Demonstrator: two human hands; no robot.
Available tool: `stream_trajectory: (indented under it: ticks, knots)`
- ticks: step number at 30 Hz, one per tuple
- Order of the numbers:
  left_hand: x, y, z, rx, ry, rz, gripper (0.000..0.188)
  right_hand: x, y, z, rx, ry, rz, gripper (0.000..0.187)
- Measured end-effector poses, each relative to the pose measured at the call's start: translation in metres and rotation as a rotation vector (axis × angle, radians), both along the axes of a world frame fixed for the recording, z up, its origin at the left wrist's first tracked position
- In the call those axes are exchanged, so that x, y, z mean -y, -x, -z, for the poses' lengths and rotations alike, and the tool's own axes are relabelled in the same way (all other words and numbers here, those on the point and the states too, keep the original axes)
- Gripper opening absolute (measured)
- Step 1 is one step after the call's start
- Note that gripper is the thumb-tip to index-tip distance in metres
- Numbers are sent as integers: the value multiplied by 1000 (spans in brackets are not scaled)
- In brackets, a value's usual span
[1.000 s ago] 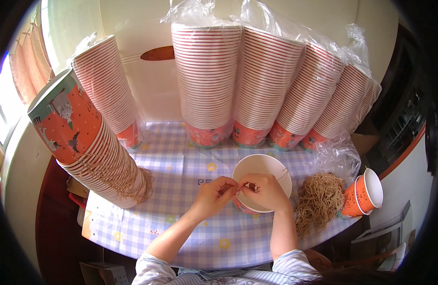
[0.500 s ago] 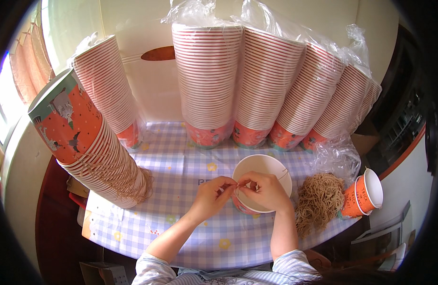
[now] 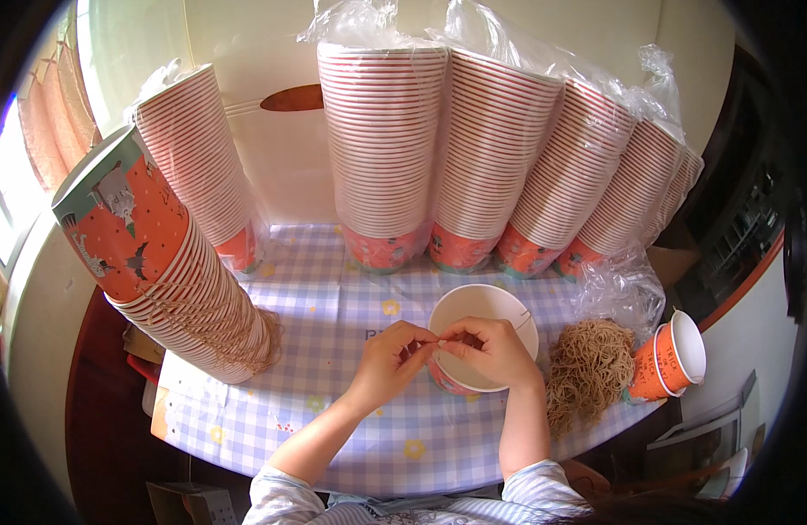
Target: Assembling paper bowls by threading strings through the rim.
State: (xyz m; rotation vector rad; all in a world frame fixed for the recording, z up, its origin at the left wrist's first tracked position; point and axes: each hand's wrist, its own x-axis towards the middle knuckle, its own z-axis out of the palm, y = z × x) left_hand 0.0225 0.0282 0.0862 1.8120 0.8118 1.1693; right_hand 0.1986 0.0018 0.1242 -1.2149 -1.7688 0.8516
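A paper bucket (image 3: pixel 478 304), white inside and orange outside, stands upright on the table in front of me. A short piece of tan string (image 3: pixel 513 322) shows at its right inner rim. Over the near left rim, my left hand (image 3: pixel 391 360) and my right hand (image 3: pixel 489 352) meet with their fingertips pinched together. Between them is what looks like a string end, mostly hidden by the fingers. Right of the bucket lies a tangled pile of tan strings (image 3: pixel 589 372).
Tall stacks of wrapped buckets (image 3: pixel 384 149) line the table's back, with another wrapped stack (image 3: pixel 189 149) at left. A leaning unwrapped stack (image 3: pixel 185 271) has string loops hanging from it. Two nested orange buckets (image 3: pixel 657 363) lie tilted at the right edge, near crumpled plastic (image 3: pixel 620 284).
My fingertips have shifted very slightly at the bucket's rim, still pinched together. Everything else stays where it was.
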Motion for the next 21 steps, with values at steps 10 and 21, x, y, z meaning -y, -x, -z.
stream_trajectory:
  ticks: [10, 21]
  knots:
    - [-1, -3, 3, 52, -30, 17, 8, -3, -2, 9, -90, 191, -56, 22]
    - [-2, -4, 10, 67, 155, 45, 8, -4, -4, 9, -23, 189, -75, 17]
